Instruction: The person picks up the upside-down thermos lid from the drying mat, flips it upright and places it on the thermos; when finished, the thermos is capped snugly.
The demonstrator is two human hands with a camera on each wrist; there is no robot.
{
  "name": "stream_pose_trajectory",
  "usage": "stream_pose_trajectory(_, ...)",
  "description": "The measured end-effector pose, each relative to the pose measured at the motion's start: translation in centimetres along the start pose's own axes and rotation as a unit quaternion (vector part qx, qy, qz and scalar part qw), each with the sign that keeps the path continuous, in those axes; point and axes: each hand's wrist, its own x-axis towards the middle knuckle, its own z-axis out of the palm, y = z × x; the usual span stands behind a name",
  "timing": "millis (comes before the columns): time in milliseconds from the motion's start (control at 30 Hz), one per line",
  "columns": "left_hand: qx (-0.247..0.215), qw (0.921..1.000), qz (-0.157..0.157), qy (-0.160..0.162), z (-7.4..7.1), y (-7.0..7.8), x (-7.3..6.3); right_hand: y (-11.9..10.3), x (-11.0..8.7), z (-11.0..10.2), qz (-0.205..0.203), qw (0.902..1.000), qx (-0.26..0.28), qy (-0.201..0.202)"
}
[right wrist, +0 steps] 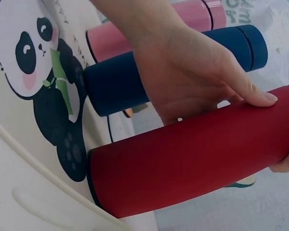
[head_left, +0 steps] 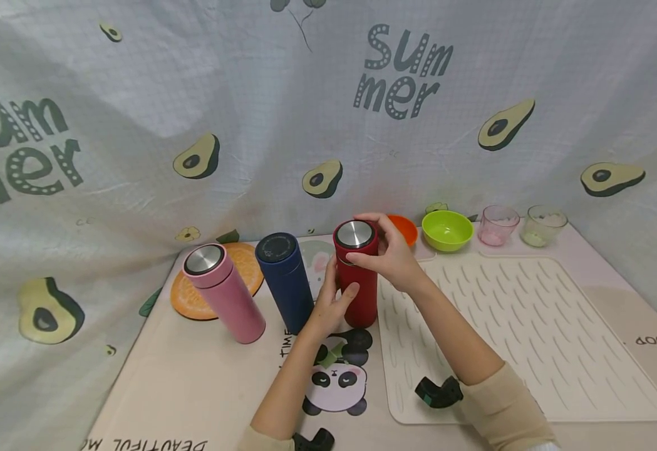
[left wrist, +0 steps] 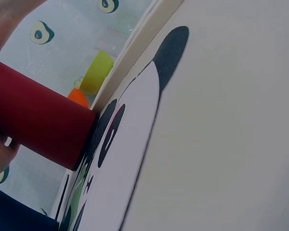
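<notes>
A red thermos [head_left: 360,294] with a steel-topped lid [head_left: 355,233] stands upright on the table. My left hand [head_left: 331,307] grips its body from the left side, thumb across the front, as the right wrist view also shows. Up at the lid, my right hand [head_left: 387,254] holds the thermos between thumb and fingers, the fingers reaching behind the rim. Just left of the left hand is a dark blue thermos [head_left: 285,285], and beyond it a pink thermos [head_left: 227,294] with a steel lid top; both stand untouched.
An orange-slice mat [head_left: 193,300] lies behind the pink thermos. To the right is a ridged cream mat [head_left: 508,338]. Along the back stand an orange bowl [head_left: 406,229], a green bowl [head_left: 448,232], a pink glass [head_left: 498,225] and a clear greenish glass [head_left: 542,227]. A printed curtain [head_left: 249,113] hangs behind.
</notes>
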Motion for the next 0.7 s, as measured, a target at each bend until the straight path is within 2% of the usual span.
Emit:
stream_pose_trajectory(367, -0.001, 1.0, 0.0, 0.001, 0.05, 0.13, -0.01, -0.21, 0.19, 0.09, 0.016, 0.9993, 0.034, -0.007)
stream_pose_trajectory(700, -0.007, 1.0, -0.003, -0.001, 0.13, 0.15, 0.02, -0.19, 0.28, -0.18, 0.005, 0.9987, 0.045, -0.021)
